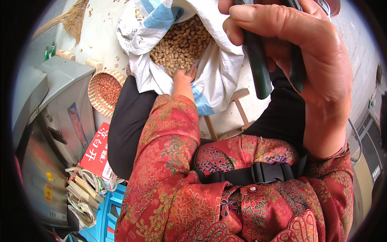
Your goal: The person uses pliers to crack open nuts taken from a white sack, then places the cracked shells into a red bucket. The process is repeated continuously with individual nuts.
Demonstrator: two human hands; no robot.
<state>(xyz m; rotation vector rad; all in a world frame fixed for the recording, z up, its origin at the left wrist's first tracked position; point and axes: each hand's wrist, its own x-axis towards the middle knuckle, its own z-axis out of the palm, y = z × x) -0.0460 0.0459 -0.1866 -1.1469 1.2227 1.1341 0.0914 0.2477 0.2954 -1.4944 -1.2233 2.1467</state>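
Observation:
My right hand (305,45) is raised close to the camera at the upper right, its fingers wrapped round dark-handled pliers (257,66); their jaws are out of view. Palm up, my left hand (185,74) rests at the near edge of the unshelled peanuts (181,45). Whether a peanut lies in its fingers is too small to tell. The peanuts fill the open mouth of a white and blue woven sack (223,69) between my knees. Left of the sack, a woven basket (93,96) holds shelled reddish peanut kernels (108,89).
Wooden legs (240,112) show under the sack. A straw broom (71,21) and scattered shells lie on the floor at upper left. Along the left are a grey metal cabinet (68,115), a red carton (96,151), coiled rope (87,178) and a blue plastic crate (104,211).

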